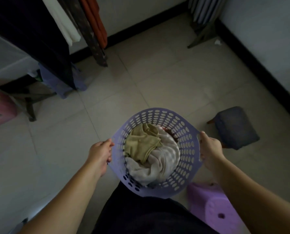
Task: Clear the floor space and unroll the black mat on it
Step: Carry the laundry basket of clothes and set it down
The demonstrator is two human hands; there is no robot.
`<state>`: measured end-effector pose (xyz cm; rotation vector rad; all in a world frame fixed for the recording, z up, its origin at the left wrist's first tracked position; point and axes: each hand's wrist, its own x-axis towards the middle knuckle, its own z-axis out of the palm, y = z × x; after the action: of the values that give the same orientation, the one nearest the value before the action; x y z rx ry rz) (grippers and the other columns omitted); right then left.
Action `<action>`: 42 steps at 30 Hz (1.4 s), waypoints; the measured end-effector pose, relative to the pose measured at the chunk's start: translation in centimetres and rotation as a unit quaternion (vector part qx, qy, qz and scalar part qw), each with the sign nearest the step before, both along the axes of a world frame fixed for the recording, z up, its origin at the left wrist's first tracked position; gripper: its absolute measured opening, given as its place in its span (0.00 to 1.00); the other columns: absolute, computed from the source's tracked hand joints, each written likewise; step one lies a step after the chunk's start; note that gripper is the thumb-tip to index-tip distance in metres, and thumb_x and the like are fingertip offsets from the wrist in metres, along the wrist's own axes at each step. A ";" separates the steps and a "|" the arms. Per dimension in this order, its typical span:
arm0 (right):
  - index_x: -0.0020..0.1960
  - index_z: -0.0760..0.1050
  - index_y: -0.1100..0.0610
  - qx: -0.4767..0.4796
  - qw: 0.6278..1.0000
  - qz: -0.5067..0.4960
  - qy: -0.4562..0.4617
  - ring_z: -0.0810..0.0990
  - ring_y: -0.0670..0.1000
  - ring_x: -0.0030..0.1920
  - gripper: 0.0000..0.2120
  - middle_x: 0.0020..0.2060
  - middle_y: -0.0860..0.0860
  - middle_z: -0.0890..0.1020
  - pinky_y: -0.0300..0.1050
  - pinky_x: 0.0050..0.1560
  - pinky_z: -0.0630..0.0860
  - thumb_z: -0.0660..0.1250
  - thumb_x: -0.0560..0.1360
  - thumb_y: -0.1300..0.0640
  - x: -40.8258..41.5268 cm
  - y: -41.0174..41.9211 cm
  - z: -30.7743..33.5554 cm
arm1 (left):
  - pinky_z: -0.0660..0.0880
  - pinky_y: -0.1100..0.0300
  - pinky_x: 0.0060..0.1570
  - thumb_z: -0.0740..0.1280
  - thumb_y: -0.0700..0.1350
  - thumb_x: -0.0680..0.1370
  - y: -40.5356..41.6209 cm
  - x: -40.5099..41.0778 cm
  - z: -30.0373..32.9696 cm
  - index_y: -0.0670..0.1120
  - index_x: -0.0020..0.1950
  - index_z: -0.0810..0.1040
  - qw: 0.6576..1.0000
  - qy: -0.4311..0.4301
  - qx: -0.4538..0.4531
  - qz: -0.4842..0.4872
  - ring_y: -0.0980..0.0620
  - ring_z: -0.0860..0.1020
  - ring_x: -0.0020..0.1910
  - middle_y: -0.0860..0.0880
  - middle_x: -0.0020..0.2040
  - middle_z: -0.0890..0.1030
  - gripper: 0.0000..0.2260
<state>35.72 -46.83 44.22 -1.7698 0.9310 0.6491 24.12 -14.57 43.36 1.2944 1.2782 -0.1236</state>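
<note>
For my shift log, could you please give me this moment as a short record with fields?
held item: purple laundry basket, gripped at both side handles
left hand: on left handle
right hand: on right handle
contents: olive cloth over pale cloth
floor items: grey stool, purple stool
black mat: not in view

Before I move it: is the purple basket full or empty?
Partly full: the purple basket holds crumpled cloths, olive and pale, well below its rim.

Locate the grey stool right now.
Head view, right of centre: the grey stool stands on the tiled floor, just right of the purple laundry basket, near the right hand.
</note>
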 end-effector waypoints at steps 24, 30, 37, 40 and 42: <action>0.33 0.72 0.58 0.007 0.997 -0.062 -0.046 0.65 0.51 0.23 0.23 0.23 0.53 0.70 0.45 0.28 0.61 0.59 0.80 0.45 39.8 -3.9 1.8 | 0.59 0.60 0.27 0.63 0.46 0.77 -2.6 45.6 -0.4 0.44 0.39 0.77 0.994 0.011 0.000 -0.109 0.52 0.61 0.23 0.55 0.20 0.66 0.10; 0.26 0.73 0.55 -0.026 0.999 -0.016 -0.040 0.67 0.51 0.19 0.26 0.17 0.50 0.71 0.45 0.26 0.66 0.60 0.78 0.42 54.9 -9.7 0.9 | 0.58 0.60 0.27 0.63 0.43 0.78 -9.9 58.2 0.0 0.43 0.38 0.76 0.999 0.010 -0.001 -0.048 0.52 0.61 0.24 0.53 0.22 0.67 0.10; 0.20 0.78 0.49 -0.060 0.995 0.035 -0.065 0.70 0.49 0.15 0.26 0.15 0.49 0.73 0.43 0.25 0.69 0.62 0.73 0.40 69.5 -11.1 0.2 | 0.56 0.60 0.27 0.62 0.42 0.76 -13.4 68.4 -1.6 0.45 0.34 0.73 0.998 0.012 -0.056 0.035 0.52 0.59 0.22 0.54 0.19 0.66 0.10; 0.21 0.78 0.52 -0.071 0.993 0.057 -0.071 0.71 0.49 0.16 0.26 0.16 0.49 0.74 0.43 0.26 0.69 0.62 0.72 0.40 74.9 -10.4 -0.8 | 0.55 0.61 0.25 0.61 0.42 0.74 -13.6 72.3 -3.2 0.47 0.32 0.70 0.996 0.014 -0.071 0.056 0.53 0.59 0.21 0.54 0.20 0.64 0.10; 0.21 0.78 0.54 -0.084 0.992 0.066 -0.071 0.71 0.48 0.16 0.26 0.16 0.49 0.74 0.42 0.26 0.69 0.63 0.72 0.40 78.2 -9.4 -1.7 | 0.56 0.61 0.24 0.61 0.43 0.75 -12.9 75.1 -4.6 0.47 0.32 0.71 0.995 0.018 -0.076 0.067 0.54 0.59 0.20 0.55 0.19 0.64 0.11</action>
<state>113.96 -56.20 42.53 -2.0125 0.7946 0.5324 99.20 -27.52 38.72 1.0783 1.3551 -0.1472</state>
